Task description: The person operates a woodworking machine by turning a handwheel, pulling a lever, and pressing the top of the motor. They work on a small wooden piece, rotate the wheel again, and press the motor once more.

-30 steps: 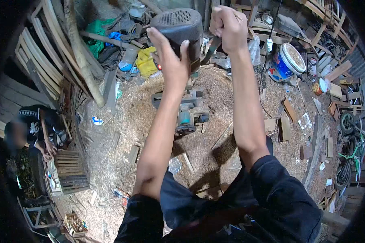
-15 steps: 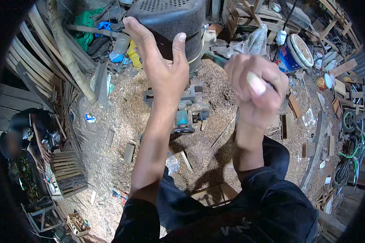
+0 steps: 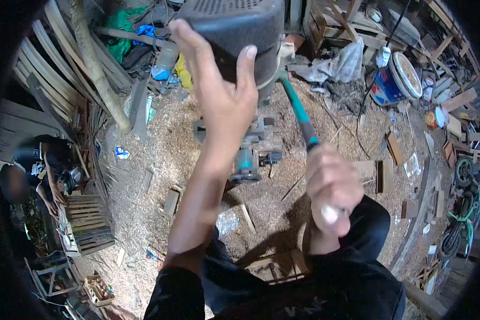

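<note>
A dark, rounded metal casing (image 3: 245, 40) with a perforated top fills the upper middle of the view. My left hand (image 3: 224, 93) is spread against its near side, thumb and fingers apart, holding it. In my right hand (image 3: 333, 184) is a hammer (image 3: 296, 104) with a teal and black handle, gripped in closed fingers. The hammer's head end reaches the casing's lower right edge, partly hidden there. Below the casing stands a bench vise (image 3: 245, 157) with a teal body, partly covered by my left arm.
Wood shavings (image 3: 160, 138) cover the floor. A paint bucket (image 3: 381, 88) stands at the upper right, near scrap wood and plastic. On the left, a person (image 3: 48, 176) sits beside a slatted wooden piece (image 3: 90, 224). A small bike (image 3: 464, 208) lies far right.
My right hand has come down toward me, and the hammer, mostly hidden before, now shows along its handle. My left hand stays against the casing; the whole view has shifted slightly.
</note>
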A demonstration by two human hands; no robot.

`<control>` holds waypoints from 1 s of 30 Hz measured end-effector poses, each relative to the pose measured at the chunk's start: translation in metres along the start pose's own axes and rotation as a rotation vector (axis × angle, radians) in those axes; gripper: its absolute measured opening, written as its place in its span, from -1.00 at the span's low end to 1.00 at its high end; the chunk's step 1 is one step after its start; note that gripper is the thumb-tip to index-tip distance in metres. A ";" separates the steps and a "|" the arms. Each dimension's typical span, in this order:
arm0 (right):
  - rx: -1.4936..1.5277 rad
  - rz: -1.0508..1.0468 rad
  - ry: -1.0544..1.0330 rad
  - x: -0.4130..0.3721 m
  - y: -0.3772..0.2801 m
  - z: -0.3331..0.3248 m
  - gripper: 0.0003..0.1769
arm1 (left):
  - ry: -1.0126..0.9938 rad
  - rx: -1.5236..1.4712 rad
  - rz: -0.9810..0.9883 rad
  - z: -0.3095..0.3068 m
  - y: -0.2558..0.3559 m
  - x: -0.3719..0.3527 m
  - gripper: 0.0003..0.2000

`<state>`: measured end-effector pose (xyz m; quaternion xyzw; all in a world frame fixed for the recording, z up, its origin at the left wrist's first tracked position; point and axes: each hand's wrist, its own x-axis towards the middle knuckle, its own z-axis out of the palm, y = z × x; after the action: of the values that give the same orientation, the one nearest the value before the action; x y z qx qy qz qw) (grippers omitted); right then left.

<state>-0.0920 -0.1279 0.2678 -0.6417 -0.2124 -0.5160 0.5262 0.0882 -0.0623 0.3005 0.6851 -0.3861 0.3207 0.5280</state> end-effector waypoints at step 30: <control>-0.861 1.010 -1.171 -0.194 0.074 0.008 -0.22 | -0.674 0.446 -0.743 -0.144 -0.091 -0.294 -0.71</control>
<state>-0.1014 -0.0949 0.0624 -0.9625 0.0736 0.1540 0.2109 0.0168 0.1467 0.0416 0.9354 -0.1884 -0.0506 0.2949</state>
